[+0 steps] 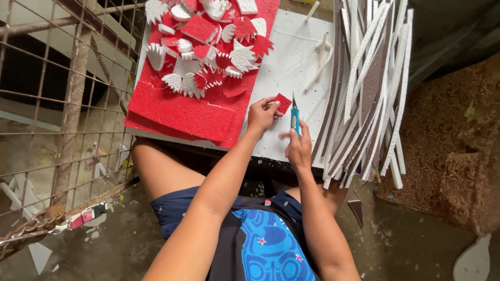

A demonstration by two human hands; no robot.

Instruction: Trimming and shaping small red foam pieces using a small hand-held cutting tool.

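Observation:
My left hand (262, 115) pinches a small red foam piece (284, 102) against the white foam board (281, 62). My right hand (297, 147) grips a blue utility knife (295, 115), its blade pointing up beside the red piece. To the left lies a stack of red foam sheets (182, 112), with a pile of several cut red-and-white leaf-shaped foam pieces (208, 41) on top.
A bundle of long white and brown foam strips (372, 88) leans over the board's right side. A rusty wire mesh fence (67, 104) stands at left. A brown patterned cushion (458, 140) sits at right. Foam scraps (320, 57) lie on the board.

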